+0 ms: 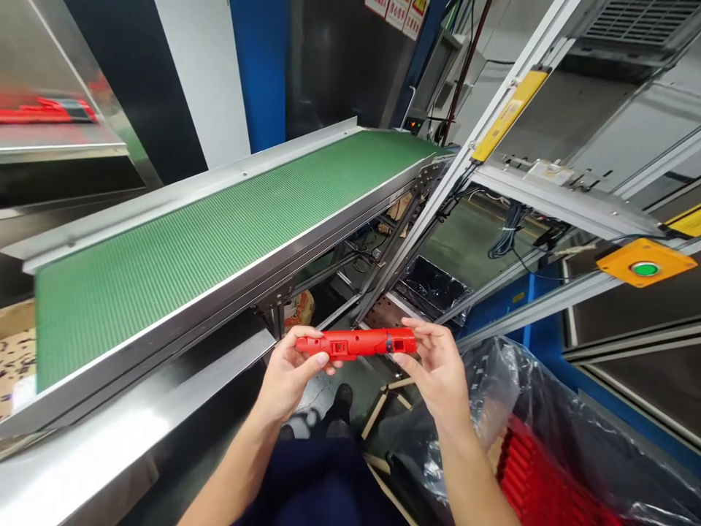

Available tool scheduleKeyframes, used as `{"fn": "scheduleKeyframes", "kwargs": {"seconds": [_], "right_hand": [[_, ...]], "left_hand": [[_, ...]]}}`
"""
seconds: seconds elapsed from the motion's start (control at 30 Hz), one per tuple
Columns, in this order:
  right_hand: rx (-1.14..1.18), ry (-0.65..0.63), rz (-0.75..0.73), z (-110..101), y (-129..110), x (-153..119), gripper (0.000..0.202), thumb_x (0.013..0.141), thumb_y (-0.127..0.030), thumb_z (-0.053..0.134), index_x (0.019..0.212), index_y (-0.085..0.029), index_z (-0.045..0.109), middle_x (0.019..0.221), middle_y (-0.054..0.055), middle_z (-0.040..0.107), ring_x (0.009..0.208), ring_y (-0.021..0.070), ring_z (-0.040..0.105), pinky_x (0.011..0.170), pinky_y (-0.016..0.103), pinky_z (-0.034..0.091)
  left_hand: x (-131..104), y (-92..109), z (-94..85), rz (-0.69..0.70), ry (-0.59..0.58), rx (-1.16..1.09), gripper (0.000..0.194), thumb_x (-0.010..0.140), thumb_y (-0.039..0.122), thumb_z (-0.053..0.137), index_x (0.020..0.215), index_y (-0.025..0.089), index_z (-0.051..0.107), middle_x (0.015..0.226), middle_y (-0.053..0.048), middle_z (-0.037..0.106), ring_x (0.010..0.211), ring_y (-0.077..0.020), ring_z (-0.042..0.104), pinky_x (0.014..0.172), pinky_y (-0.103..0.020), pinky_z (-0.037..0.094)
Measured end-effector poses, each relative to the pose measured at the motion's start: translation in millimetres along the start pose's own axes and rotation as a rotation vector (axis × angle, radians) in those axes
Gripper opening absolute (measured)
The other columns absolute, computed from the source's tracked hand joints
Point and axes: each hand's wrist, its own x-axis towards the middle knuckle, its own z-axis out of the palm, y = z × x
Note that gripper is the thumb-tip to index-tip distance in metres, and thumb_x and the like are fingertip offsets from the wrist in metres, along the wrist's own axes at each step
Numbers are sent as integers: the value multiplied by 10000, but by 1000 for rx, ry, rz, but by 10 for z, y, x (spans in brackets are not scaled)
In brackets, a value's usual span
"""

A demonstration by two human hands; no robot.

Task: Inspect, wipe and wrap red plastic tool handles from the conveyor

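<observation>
A long red plastic part point(364, 342) with small rectangular openings and a dark band near its right end lies level between my two hands. My left hand point(293, 369) grips its left end, thumb on the near side. Around the right end, the thumb and fingers of my right hand point(435, 365) are closed. The part is held in the air in front of my body, nearer to me than the green conveyor belt point(219, 234). What the fingers behind the part touch is hidden.
The conveyor's metal side rail point(219, 296) runs diagonally past my left. On the right are an aluminium frame point(432, 219) and an orange box with a green button point(646, 269). Stacked red parts point(539, 467) lie in a plastic-lined container at lower right. Blurred red parts point(49, 111) sit upper left.
</observation>
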Motion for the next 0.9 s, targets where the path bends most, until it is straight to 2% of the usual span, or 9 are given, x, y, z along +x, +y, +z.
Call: {"fn": "scheduleKeyframes", "kwargs": {"seconds": [0.17, 0.27, 0.37, 0.5, 0.6, 0.67, 0.73, 0.83, 0.9], "right_hand": [[-72, -141, 4, -136, -49, 81, 230, 837, -369, 729, 1008, -216, 716, 1238, 112, 653, 1160, 246, 620, 993, 381, 533], [-72, -172, 45, -151, -63, 97, 217, 864, -381, 685, 991, -216, 746, 1189, 96, 685, 1076, 244, 660, 952, 379, 554], [-91, -155, 45, -148, -99, 91, 209, 876, -378, 661, 967, -212, 749, 1104, 83, 707, 1001, 231, 679, 898, 350, 569], [-171, -268, -28, -143, -186, 74, 159, 875, -341, 663, 927, -220, 752, 1056, 73, 702, 959, 218, 678, 830, 312, 569], [-284, -404, -84, -73, -235, 54, 170, 894, -330, 642, 936, -213, 758, 1053, 84, 705, 946, 217, 678, 853, 335, 559], [-333, -466, -103, 12, -258, 31, 175, 908, -329, 628, 950, -218, 757, 1061, 81, 711, 954, 213, 682, 860, 337, 559], [-357, -491, -121, 102, -279, -1, 171, 919, -317, 613, 958, -223, 751, 1085, 76, 714, 986, 213, 686, 875, 336, 559], [-373, -496, -167, 195, -307, -56, 138, 903, -294, 628, 942, -215, 734, 1145, 82, 707, 1022, 221, 687, 886, 335, 566], [-384, -502, -183, 219, -315, -90, 110, 881, -283, 648, 921, -207, 717, 1187, 91, 695, 1043, 229, 684, 883, 337, 572]], "left_hand": [[103, -76, 117, 35, -57, 16, 435, 653, 371, 850, 886, 190, 530, 739, -17, 682, 630, -204, 690, 570, -271, 557], [103, -94, 160, 48, -82, 90, 388, 670, 398, 832, 867, 191, 569, 756, -28, 692, 618, -197, 674, 617, -299, 570], [71, -44, 103, 52, -84, 241, 387, 675, 449, 809, 913, 190, 646, 881, -62, 710, 723, -225, 680, 697, -329, 577], [73, 118, -51, 15, -278, 533, 537, 716, 469, 764, 1174, 203, 676, 1088, -103, 706, 1002, -306, 654, 943, -408, 514], [106, 207, -70, 72, -442, 753, 573, 733, 484, 770, 1234, 226, 666, 1236, -101, 659, 1133, -325, 595, 1042, -411, 428], [117, 210, -26, 70, -557, 811, 604, 755, 541, 748, 1254, 214, 652, 1145, -97, 687, 996, -289, 633, 948, -373, 471], [103, 168, 25, 21, -620, 769, 626, 819, 603, 660, 1280, 182, 622, 938, -72, 699, 782, -219, 628, 780, -312, 500], [34, 62, 60, -111, -591, 563, 660, 896, 651, 523, 1326, 152, 565, 797, -47, 650, 627, -157, 589, 602, -243, 466], [-27, 0, 56, -194, -562, 425, 694, 888, 667, 529, 1349, 149, 541, 775, -47, 633, 589, -149, 592, 541, -222, 441]]}}
